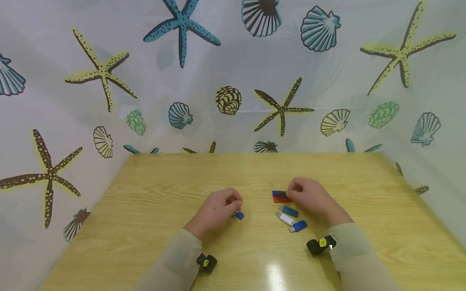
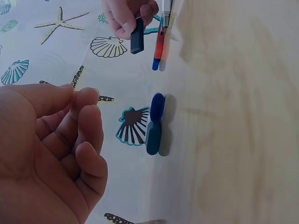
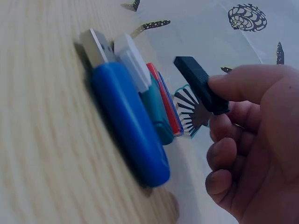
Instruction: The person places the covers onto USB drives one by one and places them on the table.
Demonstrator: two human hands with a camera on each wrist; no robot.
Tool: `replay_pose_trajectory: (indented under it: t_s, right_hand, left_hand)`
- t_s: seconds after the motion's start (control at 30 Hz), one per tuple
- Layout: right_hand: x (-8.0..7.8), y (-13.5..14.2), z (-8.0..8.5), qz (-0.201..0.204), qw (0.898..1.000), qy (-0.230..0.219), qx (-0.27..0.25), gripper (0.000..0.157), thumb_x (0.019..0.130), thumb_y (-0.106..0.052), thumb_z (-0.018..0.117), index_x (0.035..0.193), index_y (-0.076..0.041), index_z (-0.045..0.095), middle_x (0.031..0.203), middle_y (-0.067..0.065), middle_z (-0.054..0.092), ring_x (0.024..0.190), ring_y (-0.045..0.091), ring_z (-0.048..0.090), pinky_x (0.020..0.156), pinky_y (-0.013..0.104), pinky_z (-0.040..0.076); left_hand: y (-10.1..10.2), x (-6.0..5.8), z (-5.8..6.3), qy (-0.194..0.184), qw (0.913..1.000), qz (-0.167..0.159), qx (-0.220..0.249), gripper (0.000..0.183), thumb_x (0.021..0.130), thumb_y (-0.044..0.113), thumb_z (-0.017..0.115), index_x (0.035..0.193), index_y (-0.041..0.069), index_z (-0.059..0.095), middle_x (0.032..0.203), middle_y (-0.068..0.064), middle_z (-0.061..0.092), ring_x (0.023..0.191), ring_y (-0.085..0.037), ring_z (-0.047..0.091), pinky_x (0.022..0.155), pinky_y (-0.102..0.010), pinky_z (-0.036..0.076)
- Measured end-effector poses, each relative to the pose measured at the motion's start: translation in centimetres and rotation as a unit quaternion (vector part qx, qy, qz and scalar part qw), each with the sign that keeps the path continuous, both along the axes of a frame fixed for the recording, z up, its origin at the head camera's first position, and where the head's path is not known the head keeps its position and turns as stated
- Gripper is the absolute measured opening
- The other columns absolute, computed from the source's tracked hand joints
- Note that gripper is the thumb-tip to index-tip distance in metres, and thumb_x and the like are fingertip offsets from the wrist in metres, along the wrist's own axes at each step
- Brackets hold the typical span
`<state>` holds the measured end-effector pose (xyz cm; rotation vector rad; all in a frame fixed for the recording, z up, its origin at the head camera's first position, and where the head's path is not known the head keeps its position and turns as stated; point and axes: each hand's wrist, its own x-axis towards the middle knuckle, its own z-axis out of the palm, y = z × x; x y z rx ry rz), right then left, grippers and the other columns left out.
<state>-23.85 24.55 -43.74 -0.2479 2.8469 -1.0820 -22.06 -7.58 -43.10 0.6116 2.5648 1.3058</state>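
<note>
Pinching a black stick (image 3: pixel 192 73), right grip (image 1: pixel 309 196) hangs near a red stick (image 1: pixel 282 200); left grip (image 1: pixel 218 208), released, beside a blue piece (image 1: pixel 239 215).

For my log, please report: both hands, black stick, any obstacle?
Right hand pinches black stick. Left hand holds nothing, near small blue piece. Nothing visibly blocking.

White stick (image 1: pixel 286 219): white, silver plug (image 1: pixel 278 213). Right of it: blue stick (image 1: pixel 300 225), same silver plug. Just behind it: teal stick (image 1: pixel 290 211); farther behind, red stick (image 1: pixel 282 200), blue strip (image 1: pixel 275 193), black stick (image 3: pixel 194 74). Left of it: 2 caps, i.e. blue cap (image 2: pixel 157 108), teal cap (image 2: pixel 153 140). Table (image 1: pixel 164 173) under it: yellow-tan, wood grain. Cloth (image 1: pixel 211 129) far behind it: off-white, print of dotted starfish (image 1: pixel 182 23) (yellow, blue, brown), striped shells (image 1: pixel 319 31) (teal, brown, yellow). Sleeves (image 1: pixel 353 242): beige. Wrist cams (image 1: pixel 316 246): black, yellow patch.
</note>
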Motion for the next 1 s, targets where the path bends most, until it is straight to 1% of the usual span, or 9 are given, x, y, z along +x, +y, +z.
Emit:
replay_pose_trajectory:
  t_s: [0.17,0.3,0.47,0.53,0.63,0.83,1.0]
  right_hand:
    - [0.16,0.50,-0.08,0.030,0.999,-0.020,0.011,0.011,0.096,-0.023,0.068,0.090,-0.015,0.066,0.083,0.000,0.060,0.078,0.020,0.054,0.071,0.036,0.044]
    - [0.16,0.76,-0.15,0.050,0.998,-0.033,0.024,0.009,0.097,-0.023,0.068,0.091,-0.015,0.065,0.084,-0.001,0.061,0.079,0.020,0.054,0.072,0.037,0.044]
    - [-0.06,0.65,-0.14,0.046,0.997,-0.040,0.037,0.009,0.098,-0.024,0.067,0.095,-0.015,0.066,0.090,-0.001,0.063,0.084,0.020,0.055,0.077,0.039,0.045]
    - [-0.14,0.53,-0.11,0.044,0.997,-0.037,0.042,0.009,0.098,-0.024,0.067,0.096,-0.016,0.066,0.092,-0.001,0.064,0.086,0.020,0.055,0.080,0.040,0.046]
    - [-0.22,0.37,-0.09,0.045,0.998,-0.026,0.045,0.009,0.098,-0.024,0.068,0.096,-0.015,0.066,0.092,-0.001,0.064,0.086,0.020,0.055,0.080,0.040,0.046]
    - [-0.29,0.12,-0.31,0.032,0.998,-0.018,0.057,0.011,0.096,-0.024,0.070,0.094,-0.015,0.064,0.090,-0.001,0.063,0.083,0.020,0.055,0.077,0.040,0.046]
    - [-0.12,-0.11,-0.72,0.020,0.998,-0.024,0.056,0.012,0.096,-0.023,0.070,0.094,-0.013,0.063,0.090,0.000,0.064,0.083,0.020,0.056,0.077,0.040,0.047]
  left_hand:
    - [-0.07,-0.05,0.05,-0.001,1.0000,0.004,-0.004,0.017,0.105,0.028,0.058,0.107,0.016,0.068,0.093,0.004,0.070,0.079,-0.016,0.060,0.070,-0.035,0.050]
    - [-0.15,-0.20,0.09,-0.003,1.0000,0.005,-0.007,0.016,0.105,0.028,0.058,0.108,0.015,0.068,0.095,0.003,0.070,0.080,-0.016,0.060,0.070,-0.035,0.050]
    - [-0.27,-0.54,0.13,0.001,0.9998,0.007,-0.017,0.014,0.104,0.026,0.059,0.107,0.016,0.068,0.094,0.007,0.068,0.082,-0.016,0.060,0.073,-0.036,0.050]
    - [-0.32,-0.63,0.14,0.007,0.9997,0.008,-0.024,0.013,0.104,0.026,0.060,0.107,0.017,0.068,0.093,0.009,0.067,0.082,-0.016,0.059,0.074,-0.036,0.050]
    - [-0.37,-0.66,0.16,0.010,0.9994,0.004,-0.032,0.012,0.104,0.027,0.060,0.106,0.018,0.068,0.092,0.008,0.067,0.082,-0.016,0.059,0.074,-0.036,0.050]
    - [-0.50,-0.69,0.05,-0.009,0.9993,-0.003,-0.036,0.011,0.104,0.028,0.060,0.104,0.020,0.068,0.093,0.003,0.068,0.081,-0.017,0.059,0.073,-0.036,0.050]
    - [-0.57,-0.58,-0.24,-0.016,0.9980,-0.012,-0.060,0.009,0.103,0.028,0.062,0.101,0.022,0.068,0.091,0.004,0.066,0.080,-0.017,0.058,0.073,-0.036,0.050]
